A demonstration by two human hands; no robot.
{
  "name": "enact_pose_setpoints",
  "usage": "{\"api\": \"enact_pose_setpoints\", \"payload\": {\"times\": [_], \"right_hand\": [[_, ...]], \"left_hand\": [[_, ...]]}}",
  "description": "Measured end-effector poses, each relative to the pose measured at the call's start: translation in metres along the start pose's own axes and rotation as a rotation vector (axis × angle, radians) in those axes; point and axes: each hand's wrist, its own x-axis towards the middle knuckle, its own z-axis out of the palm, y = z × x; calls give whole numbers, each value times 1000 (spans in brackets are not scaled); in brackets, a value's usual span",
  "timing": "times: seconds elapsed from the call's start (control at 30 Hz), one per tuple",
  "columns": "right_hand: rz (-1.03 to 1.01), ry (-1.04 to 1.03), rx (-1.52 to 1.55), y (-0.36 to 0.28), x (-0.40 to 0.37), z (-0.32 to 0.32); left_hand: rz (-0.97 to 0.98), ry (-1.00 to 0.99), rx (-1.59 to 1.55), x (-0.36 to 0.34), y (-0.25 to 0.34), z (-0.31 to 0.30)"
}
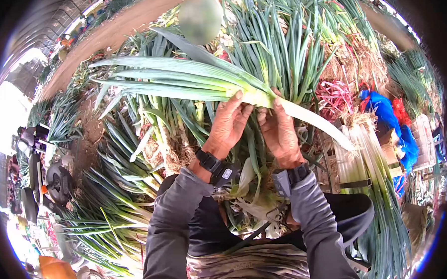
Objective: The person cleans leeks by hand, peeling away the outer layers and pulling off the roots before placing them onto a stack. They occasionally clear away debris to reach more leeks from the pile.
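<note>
A single large leek (pixel 312 119) is held up across the front of my body, its green leaves fanning to the left and its white stalk and small roots pointing down to the right. My left hand (pixel 230 120) pinches it near the base of the leaves. Close beside it, my right hand (pixel 280 129) grips the pale upper part of the stalk between thumb and fingers. Behind the leek stand bundles of green onions (pixel 284 47). On the right lies a stack of cleaned leeks (pixel 367 168), with white stalks towards the top and roots at the far end.
More leafy leeks (pixel 102 214) lie at the lower left. Pink ties (pixel 334 97) and a blue plastic bag (pixel 384 112) are at the right. A motorbike (pixel 43 177) stands at the far left, above an orange object (pixel 59 276). Peeled leaves (pixel 259 208) lie between my legs.
</note>
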Motion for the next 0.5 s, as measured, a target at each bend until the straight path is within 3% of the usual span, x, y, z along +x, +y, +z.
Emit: {"api": "enact_pose_setpoints", "payload": {"times": [0.1, 0.23, 0.27, 0.3, 0.33, 0.5], "right_hand": [[58, -84, -46, 9, 0, 2], [-92, -12, -154, 6, 5, 15], [-99, -21, -194, -16, -2, 17], [-79, -78, -224, 3, 5, 6], [-117, -65, -223, 0, 4, 9], [-55, -57, -88, -16, -1, 8]], "left_hand": [[-41, -102, 7, -7, 1, 3], [-75, -108, -50, -7, -3, 9], [-156, -89, -143, 17, -31, -34], [-54, -65, -8, 1, -16, -11], [-62, -211, -21, 1, -15, -13], [-64, -129, 0, -3, -21, -16]]}}
